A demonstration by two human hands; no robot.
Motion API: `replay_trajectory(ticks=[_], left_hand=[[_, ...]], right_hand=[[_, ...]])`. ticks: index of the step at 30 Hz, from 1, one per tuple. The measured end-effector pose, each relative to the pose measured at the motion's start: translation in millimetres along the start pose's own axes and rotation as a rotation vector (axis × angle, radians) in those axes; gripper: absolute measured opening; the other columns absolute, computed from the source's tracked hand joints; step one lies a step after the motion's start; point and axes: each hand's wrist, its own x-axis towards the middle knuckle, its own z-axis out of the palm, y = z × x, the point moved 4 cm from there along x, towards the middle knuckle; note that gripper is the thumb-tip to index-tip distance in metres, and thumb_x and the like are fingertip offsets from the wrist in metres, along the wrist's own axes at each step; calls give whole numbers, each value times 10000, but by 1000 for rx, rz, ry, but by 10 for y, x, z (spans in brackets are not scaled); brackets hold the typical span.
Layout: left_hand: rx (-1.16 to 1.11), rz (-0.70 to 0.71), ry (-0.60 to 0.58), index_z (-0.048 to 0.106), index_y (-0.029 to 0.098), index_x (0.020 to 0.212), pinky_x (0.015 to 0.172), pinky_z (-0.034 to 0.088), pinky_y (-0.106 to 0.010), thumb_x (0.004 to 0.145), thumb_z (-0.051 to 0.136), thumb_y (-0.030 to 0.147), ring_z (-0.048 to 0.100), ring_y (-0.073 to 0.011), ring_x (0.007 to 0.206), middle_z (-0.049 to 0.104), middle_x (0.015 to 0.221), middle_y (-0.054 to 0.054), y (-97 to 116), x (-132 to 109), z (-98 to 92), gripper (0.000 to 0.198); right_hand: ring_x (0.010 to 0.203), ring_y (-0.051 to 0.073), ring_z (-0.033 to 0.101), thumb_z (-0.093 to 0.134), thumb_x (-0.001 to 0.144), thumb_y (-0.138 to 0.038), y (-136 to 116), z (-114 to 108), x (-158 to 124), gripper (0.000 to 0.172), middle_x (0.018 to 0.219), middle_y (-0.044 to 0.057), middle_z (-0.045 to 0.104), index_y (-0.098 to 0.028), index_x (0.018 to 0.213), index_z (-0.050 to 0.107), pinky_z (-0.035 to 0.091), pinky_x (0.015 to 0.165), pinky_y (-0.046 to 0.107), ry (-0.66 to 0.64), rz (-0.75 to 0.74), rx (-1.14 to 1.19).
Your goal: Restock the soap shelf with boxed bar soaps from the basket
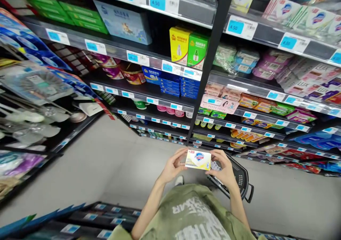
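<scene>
I hold a small white and yellow soap box [198, 159] with a blue and red shield logo in front of my chest, flat side up. My left hand [172, 167] grips its left end with curled fingers. My right hand [224, 168] grips its right end the same way. A black shopping basket [239, 178] hangs below my right forearm, with something white inside it, partly hidden by my hand.
Store shelves [170, 69] run across the front, stocked with soap boxes, yellow and green cartons, blue boxes and price tags. A black upright post [210, 60] divides them. More racks stand at the left [39, 91]. Grey floor [106, 162] lies between. A low shelf [87, 217] sits behind me.
</scene>
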Motion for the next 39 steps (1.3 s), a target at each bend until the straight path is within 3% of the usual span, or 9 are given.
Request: replay_trajectory(ticks=[6,12,15,17,21,25,29,34,39], left_hand=[[-8,-32,40,698,256,1351,863,675,-375,762,912,283,559,-382,1366,487,1547,-174,53,-77,-237,627],[-42,-44,36,663,245,1377,830,678,-352,745,927,315,573,-371,1341,502,1534,-179,-18,-119,-178,688],[2,-29,60,656,232,1366,848,680,-368,752,921,328,572,-365,1339,486,1544,-176,16,-128,-148,675],[47,-7,84,592,262,1432,850,677,-365,775,904,333,574,-353,1341,499,1536,-172,75,-134,-130,731],[224,82,168,368,358,1586,872,657,-341,846,845,300,558,-316,1373,547,1490,-144,248,-202,-62,882],[474,193,230,435,306,1566,982,621,-406,918,751,248,503,-328,1426,526,1519,-149,416,-347,87,724],[559,282,225,485,269,1549,1054,571,-476,927,719,203,528,-350,1400,566,1491,-161,510,-461,264,668],[475,334,254,294,364,1638,961,618,-414,897,765,180,577,-314,1363,541,1547,-129,526,-470,353,897],[383,207,243,357,296,1615,1208,437,-517,856,810,185,579,-313,1389,584,1532,-140,396,-391,225,890]], right_hand=[[883,192,649,967,706,-377,-4,312,-26,674,1217,101,615,-288,1325,716,607,793,358,8,112,43],[824,186,650,987,671,-299,9,397,-234,516,1044,68,642,-251,1107,717,605,698,321,245,88,205],[819,186,642,934,744,-306,7,420,-269,343,1047,83,650,-234,1020,742,602,718,335,244,112,138],[874,200,651,877,810,-329,30,460,-263,314,1073,91,662,-235,1080,748,608,765,347,224,157,107],[1123,251,650,834,838,-370,95,661,-226,590,1308,113,653,-271,1377,615,605,906,386,163,242,146],[1379,302,534,873,789,-403,77,978,-195,874,1554,138,498,-287,1532,427,544,1067,443,67,246,237],[1379,305,548,867,791,-428,67,1115,-192,849,1512,158,523,-266,1497,423,526,1102,451,134,271,336],[1297,317,628,846,769,-563,144,1097,-252,856,1423,131,621,-301,1478,444,561,1044,452,110,312,489],[1296,363,633,701,784,-755,181,1200,-413,819,1429,140,646,-268,1428,564,577,996,504,147,408,740]])
